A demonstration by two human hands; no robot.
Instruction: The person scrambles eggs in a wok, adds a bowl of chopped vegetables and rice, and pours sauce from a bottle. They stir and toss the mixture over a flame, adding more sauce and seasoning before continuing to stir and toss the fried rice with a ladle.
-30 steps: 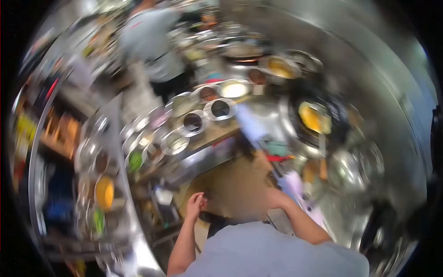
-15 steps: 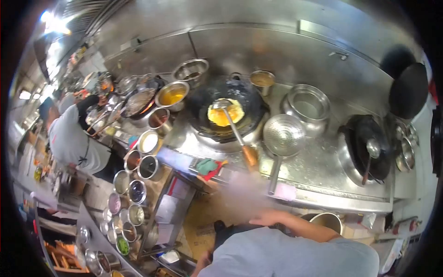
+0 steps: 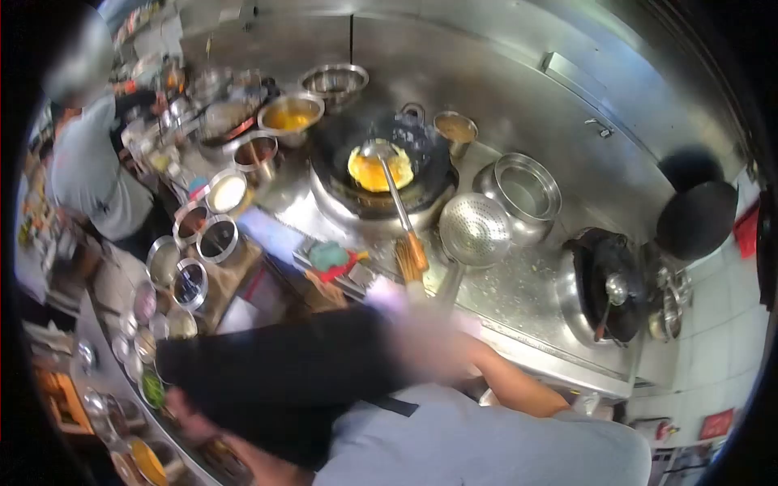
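A metal ladle [image 3: 396, 193] with a wooden handle rests in the black wok [image 3: 332, 178], its bowl on a yellow egg-like round [image 3: 374, 176]. My right forearm reaches toward the stove edge, but a blurred patch hides the hand. At lower left, my left hand [image 3: 193, 415] is smeared by motion beside a bowl of green pieces [image 3: 152, 389]; its grip cannot be made out. Dark fabric [image 3: 284, 373] stretches between my body and the area above that hand. A perforated strainer [image 3: 475, 230] lies right of the wok.
Several metal ingredient containers [image 3: 226, 191] stand at left. A bowl of yellow liquid [image 3: 290, 118] and a steel pot [image 3: 527, 188] flank the wok. Another wok [image 3: 609, 283] stands at right. A co-worker [image 3: 97, 166] in a grey shirt is at far left.
The view has shifted and tilted. My left hand has moved outward to the left, toward the containers. Dark fabric now spans the lower left. The ladle still rests in the wok.
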